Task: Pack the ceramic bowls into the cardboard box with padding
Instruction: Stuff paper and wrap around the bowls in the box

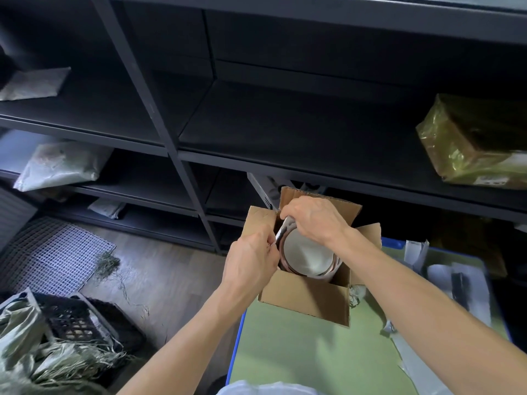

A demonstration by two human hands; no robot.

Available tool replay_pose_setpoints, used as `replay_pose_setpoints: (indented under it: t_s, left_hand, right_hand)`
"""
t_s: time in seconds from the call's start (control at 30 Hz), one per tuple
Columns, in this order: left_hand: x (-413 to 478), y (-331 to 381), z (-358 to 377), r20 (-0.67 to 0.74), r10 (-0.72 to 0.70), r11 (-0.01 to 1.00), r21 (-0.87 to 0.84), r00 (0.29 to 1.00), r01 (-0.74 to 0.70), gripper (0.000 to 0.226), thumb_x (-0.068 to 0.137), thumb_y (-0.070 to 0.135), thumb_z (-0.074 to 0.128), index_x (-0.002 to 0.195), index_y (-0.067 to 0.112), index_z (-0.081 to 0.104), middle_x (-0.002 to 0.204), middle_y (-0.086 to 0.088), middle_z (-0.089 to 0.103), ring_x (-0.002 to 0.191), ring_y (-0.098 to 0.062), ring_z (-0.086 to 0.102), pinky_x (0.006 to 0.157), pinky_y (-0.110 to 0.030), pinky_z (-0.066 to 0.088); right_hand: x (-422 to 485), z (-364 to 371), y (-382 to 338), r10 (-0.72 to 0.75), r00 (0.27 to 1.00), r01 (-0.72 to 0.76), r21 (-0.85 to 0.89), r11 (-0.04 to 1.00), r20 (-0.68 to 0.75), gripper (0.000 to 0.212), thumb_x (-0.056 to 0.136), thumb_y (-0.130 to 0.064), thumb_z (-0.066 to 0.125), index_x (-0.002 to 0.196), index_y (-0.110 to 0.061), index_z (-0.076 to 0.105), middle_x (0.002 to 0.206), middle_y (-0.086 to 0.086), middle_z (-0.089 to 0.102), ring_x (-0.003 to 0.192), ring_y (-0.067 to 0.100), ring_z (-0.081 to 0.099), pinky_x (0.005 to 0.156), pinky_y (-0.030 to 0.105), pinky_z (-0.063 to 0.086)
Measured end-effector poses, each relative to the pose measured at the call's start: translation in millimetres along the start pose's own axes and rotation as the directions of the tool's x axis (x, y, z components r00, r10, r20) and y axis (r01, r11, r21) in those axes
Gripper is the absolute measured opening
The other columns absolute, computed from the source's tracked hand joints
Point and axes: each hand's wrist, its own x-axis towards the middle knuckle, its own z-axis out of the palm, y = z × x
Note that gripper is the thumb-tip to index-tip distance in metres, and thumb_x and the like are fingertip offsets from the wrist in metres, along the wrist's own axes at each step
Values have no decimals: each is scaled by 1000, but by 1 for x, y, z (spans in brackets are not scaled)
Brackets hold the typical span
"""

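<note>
Left hand point(251, 260), right hand point(310, 220): both bare. Forearms point(427, 303) bare down to frame edge, tendons showing on hand backs. Pale whitish-blue garment point(268, 388) at bottom centre, soft folds, only narrow strip visible.

The cardboard box point(305, 300) is matt brown corrugated board, its cut edges showing the fluting. Inside, the bowl point(308, 255) is smooth glazed ceramic with a soft sheen, pale within and brownish at the rim. At its 10 o'clock the padding sheet point(283, 228) looks thin, whitish and slightly shiny. The desk point(299, 352) has a matt green top with a blue plastic edge. The shelving point(176, 138) is dark, matt painted metal. At 3 o'clock a parcel point(470, 143) wears crinkled, glossy yellowish film. The floor point(171, 280) is wood-grained plank; at 8 o'clock lies dry, rough straw-like fibre point(71, 363).
</note>
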Motion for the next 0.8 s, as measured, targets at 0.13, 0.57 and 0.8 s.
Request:
replay_pose_setpoints:
  t_s: [0.13,0.57,0.8]
  left_hand:
    - [-4,0,6,51,-13,1000,11,999,12,5,83,14,51,79,18,50,59,0,54,54,-24,46,52,-38,49]
    - [0,-6,20,163,-181,980,-58,970,193,14,87,32,54,100,31,46,72,5,61,63,-7,51,46,-24,32]
    - [4,-5,20,147,-173,984,-22,974,178,19,90,32,49,108,30,45,72,7,58,61,-10,49,48,-26,34]
  right_hand:
    - [-2,9,-7,-11,1000,9,44,999,27,31,87,-3,57,102,-25,72,98,-3,71,97,19,66,78,36,57]
    - [-10,12,5,22,994,-27,-39,999,-108,27,90,-4,58,112,-18,65,107,-2,64,103,18,55,72,29,52]
    - [-9,19,3,58,994,-65,-78,995,-88,13,94,-14,57,101,-22,65,97,-3,64,91,17,62,68,30,53]
